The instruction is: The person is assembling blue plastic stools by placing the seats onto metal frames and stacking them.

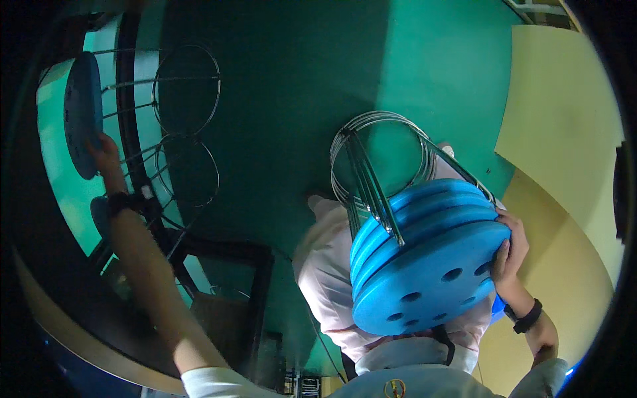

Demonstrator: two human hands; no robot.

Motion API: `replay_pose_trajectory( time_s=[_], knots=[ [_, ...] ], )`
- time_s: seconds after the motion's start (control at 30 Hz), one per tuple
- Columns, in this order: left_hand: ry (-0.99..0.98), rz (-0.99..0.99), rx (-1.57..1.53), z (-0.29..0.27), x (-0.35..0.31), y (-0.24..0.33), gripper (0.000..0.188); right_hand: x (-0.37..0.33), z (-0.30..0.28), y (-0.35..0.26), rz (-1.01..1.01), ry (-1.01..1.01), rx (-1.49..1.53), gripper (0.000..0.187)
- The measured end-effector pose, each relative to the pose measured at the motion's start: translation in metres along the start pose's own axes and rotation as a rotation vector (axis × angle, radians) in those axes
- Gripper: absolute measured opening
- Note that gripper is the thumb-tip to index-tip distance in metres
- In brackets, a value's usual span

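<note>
My right hand [511,249] wraps round the rim of a stack of stools with round blue seats [424,278], held against my front. Holes dot the outermost seat, and the stools' metal legs and ring bases [378,119] point away from me. Out to the left, my left hand [105,156] grips the edge of another blue-seated stool [84,109]. Its thin metal legs run to a ring at the floor. Some of the left fingers are hidden behind the seat. A second single stool [99,215] stands beside it, partly behind my left forearm.
The green floor [279,119] stretches ahead. Dark framed furniture [259,285] stands at the lower left, near the single stools. A pale yellow panel [564,106] rises on the right. A thin cable [322,341] lies on the floor left of my legs.
</note>
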State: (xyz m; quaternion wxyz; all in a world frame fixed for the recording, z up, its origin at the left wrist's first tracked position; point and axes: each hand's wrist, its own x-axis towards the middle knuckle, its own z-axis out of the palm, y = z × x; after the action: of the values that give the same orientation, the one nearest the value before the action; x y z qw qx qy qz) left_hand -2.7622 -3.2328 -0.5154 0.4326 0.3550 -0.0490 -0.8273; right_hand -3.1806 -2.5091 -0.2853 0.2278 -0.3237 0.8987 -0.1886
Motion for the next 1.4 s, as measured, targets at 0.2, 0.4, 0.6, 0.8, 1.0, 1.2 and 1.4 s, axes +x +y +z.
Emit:
replay_pose_trajectory(
  time_s=[0.2, 0.4, 0.6, 0.8, 1.0, 1.2, 1.4],
  knots=[
    [-0.156, 0.402, 0.426, -0.027, -0.038, -0.079, 0.029, -0.002, -0.005, -0.001, -0.022, -0.004, -0.07, 0.042],
    [-0.182, -0.241, -0.285, -0.014, -0.057, -0.095, 0.043, -0.006, -0.001, 0.005, -0.056, 0.054, 0.01, 0.038],
    [0.064, 0.144, -0.049, 0.012, -0.094, -0.108, 0.069, -0.008, 0.008, 0.01, -0.046, 0.071, 0.015, 0.037],
    [-0.328, 0.236, 0.92, 0.054, -0.04, -0.127, 0.056, -0.002, 0.0, 0.003, -0.013, 0.04, -0.061, 0.043],
    [-0.437, 0.081, -0.352, 0.062, 0.037, -0.122, 0.066, -0.015, -0.001, 0.023, 0.006, 0.051, -0.049, 0.047],
    [-0.619, -0.108, -0.209, 0.07, 0.025, -0.177, 0.074, -0.009, 0.003, 0.028, 0.003, 0.025, -0.089, 0.048],
    [-0.674, -0.275, -0.077, 0.046, 0.027, -0.116, 0.071, -0.013, 0.002, 0.024, 0.012, 0.004, -0.069, 0.047]
  ],
)
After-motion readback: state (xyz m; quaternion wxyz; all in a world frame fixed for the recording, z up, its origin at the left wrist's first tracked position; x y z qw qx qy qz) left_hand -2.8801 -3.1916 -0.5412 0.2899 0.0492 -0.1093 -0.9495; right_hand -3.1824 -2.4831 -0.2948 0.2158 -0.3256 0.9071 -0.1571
